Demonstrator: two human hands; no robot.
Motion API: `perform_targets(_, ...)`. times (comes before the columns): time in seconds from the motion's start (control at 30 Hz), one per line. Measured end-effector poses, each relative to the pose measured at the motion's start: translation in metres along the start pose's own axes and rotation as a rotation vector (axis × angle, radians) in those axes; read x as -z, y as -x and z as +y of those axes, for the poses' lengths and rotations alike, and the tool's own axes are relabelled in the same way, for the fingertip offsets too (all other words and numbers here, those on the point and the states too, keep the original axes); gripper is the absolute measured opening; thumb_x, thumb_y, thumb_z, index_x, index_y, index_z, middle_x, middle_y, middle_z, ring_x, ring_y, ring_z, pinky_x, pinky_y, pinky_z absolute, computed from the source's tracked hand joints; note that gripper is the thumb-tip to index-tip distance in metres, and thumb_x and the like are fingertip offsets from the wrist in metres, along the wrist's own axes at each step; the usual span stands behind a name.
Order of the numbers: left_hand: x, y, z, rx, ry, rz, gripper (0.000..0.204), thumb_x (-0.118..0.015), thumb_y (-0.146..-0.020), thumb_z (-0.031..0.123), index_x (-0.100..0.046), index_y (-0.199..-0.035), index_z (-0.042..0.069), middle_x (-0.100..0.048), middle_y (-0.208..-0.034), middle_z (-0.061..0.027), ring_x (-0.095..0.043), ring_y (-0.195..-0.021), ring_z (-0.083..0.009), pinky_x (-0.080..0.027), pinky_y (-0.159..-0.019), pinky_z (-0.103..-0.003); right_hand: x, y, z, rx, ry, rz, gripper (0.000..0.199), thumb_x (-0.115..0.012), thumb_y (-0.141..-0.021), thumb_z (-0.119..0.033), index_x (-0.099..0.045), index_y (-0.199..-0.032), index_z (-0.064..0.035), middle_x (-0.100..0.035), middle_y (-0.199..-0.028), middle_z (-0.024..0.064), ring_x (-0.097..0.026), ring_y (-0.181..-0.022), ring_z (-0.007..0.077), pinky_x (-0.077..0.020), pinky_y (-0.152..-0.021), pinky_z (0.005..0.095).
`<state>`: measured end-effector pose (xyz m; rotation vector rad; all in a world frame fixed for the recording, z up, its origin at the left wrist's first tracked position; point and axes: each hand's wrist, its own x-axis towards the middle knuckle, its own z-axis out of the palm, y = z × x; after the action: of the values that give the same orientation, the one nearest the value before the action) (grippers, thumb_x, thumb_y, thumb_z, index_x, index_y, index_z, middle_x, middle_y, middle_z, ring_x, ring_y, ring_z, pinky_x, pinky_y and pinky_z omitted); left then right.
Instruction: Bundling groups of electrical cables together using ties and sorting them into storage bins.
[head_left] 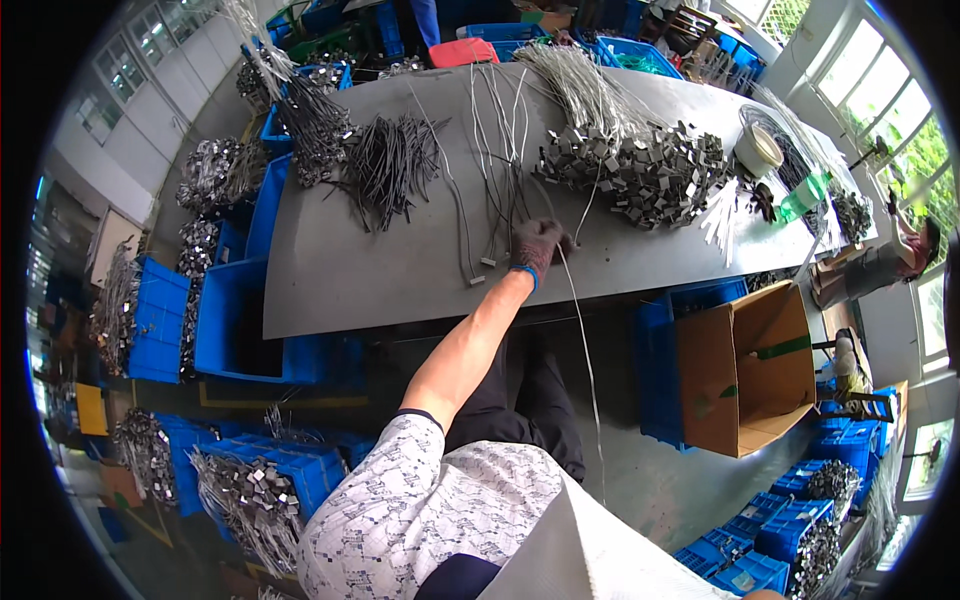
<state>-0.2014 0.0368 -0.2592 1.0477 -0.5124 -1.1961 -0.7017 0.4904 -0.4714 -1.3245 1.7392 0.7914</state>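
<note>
My left hand, in a dark brownish glove with a blue cuff, reaches over the near part of the grey metal table. Its fingers are closed round a thin grey cable, which trails down past the table edge toward my lap. Loose cables stretch away from the hand to the far edge. Just left of it lie cable ends with small pale block-like tips. My right hand does not show; only a bit of skin appears at the bottom edge.
A black cable bundle lies left on the table; cables with grey square ends are heaped right. Beyond them are a beige bowl and green bottle. An open cardboard box and blue crates flank me. A person is far right.
</note>
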Motion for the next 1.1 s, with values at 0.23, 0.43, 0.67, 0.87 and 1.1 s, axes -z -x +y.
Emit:
perform_targets(0.23, 0.014, 0.033, 0.002, 0.234, -0.192, -0.292, 0.020, -0.072, -0.089, 0.021, -0.069, -0.100, 0.005, -0.071, -0.084, -0.0039, -0.068, -0.077, -0.0150, -0.056, -0.075, -0.030, 0.019, 0.014, 0.009, 0.202, -0.103, -0.037, 0.022, -0.055, -0.083, -0.014, -0.072, -0.087, -0.0012, -0.070, -0.082, 0.0228, -0.070, -0.075, 0.0341, -0.0553, -0.067, 0.0435)
perform_targets(0.43, -0.016, 0.038, -0.007, 0.124, -0.246, -0.186, 0.022, -0.069, -0.093, 0.024, -0.072, -0.086, 0.003, -0.071, -0.079, -0.0050, -0.067, -0.073, -0.0123, -0.055, -0.066, -0.026, 0.137, -0.026, -0.152, 0.847, -0.156, 0.760, 0.024, -0.054, -0.095, -0.024, -0.062, -0.084, -0.0042, -0.062, -0.067, 0.0144, -0.060, -0.054, 0.0246, -0.0463, -0.055, 0.0407)
perform_targets(0.67, -0.003, 0.100, -0.041, -0.075, -0.750, -0.304, 0.027, -0.067, -0.092, 0.024, -0.071, -0.086, -0.001, -0.067, -0.069, -0.0072, -0.061, -0.068, -0.0109, -0.049, -0.063, -0.031, 0.308, 0.001, -0.384, 0.981, -1.258, 0.581, 0.039, -0.049, -0.104, -0.033, -0.063, -0.105, 0.0036, -0.058, -0.072, 0.0044, -0.048, -0.065, 0.0142, -0.0449, -0.059, 0.0313)
perform_targets(0.87, 0.045, 0.070, -0.039, -0.095, -0.717, -0.159, 0.027, -0.069, -0.090, 0.025, -0.070, -0.089, -0.002, -0.066, -0.069, -0.0074, -0.053, -0.065, -0.0088, -0.047, -0.060, -0.032, 0.323, -0.019, -0.457, 0.985, -0.589, 0.944, 0.033, -0.057, -0.094, -0.019, -0.057, -0.112, 0.0080, -0.065, -0.082, 0.0139, -0.062, -0.072, 0.0315, -0.0499, -0.061, 0.0374)
perform_targets(1.1, 0.127, -0.021, 0.007, -0.206, -0.761, -0.068, 0.021, -0.067, -0.086, 0.024, -0.071, -0.090, 0.004, -0.072, -0.086, -0.0184, -0.071, -0.079, -0.0305, -0.055, -0.071, -0.040, 0.386, -0.019, -0.518, 0.837, -1.059, 0.470, 0.050, -0.057, -0.096, -0.033, -0.047, -0.134, -0.0010, -0.069, -0.096, 0.0163, -0.066, -0.079, 0.0335, -0.0523, -0.070, 0.0429)
